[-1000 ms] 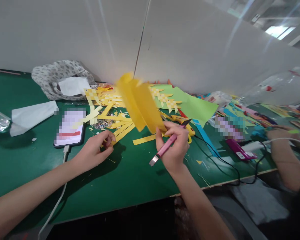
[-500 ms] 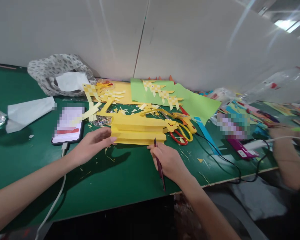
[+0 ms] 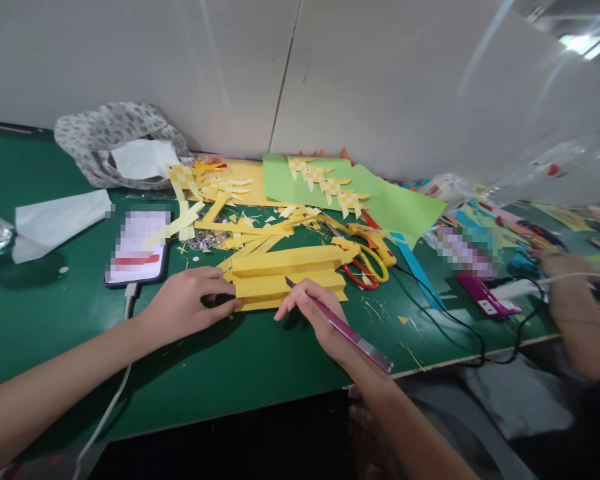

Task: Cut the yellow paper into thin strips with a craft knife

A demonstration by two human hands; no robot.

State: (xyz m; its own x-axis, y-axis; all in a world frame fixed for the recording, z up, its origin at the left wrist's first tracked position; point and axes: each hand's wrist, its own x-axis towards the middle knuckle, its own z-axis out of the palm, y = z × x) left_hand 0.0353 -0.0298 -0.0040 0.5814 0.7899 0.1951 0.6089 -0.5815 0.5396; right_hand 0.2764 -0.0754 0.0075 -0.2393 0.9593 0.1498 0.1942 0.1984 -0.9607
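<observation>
A sheet of yellow paper (image 3: pixel 290 270), pleated lengthwise into ridges, lies on the green table in front of me. Its left end is between the thumb and fingers of my left hand (image 3: pixel 193 300). My right hand (image 3: pixel 317 308) is closed around a slim purple craft knife (image 3: pixel 353 335), its dark tip over the middle of the paper and its back end slanting down to the right. Whether the tip touches the paper I cannot tell. Yellow paper strips (image 3: pixel 260 243) lie just behind the sheet.
Left stands a phone (image 3: pixel 137 247) on a white cable. Right of the paper lie red-and-yellow-handled scissors (image 3: pixel 363 267) and a yellow glue gun (image 3: pixel 380 245). Woven paper fish (image 3: pixel 325 183) rest on green paper (image 3: pixel 395 203) behind. Another person's arm (image 3: pixel 577 313) is at far right.
The yellow paper has come slightly nearer me, uncovering strips behind it. My right hand has turned the craft knife, so its tip moved left over the paper. My left hand has shifted slightly nearer.
</observation>
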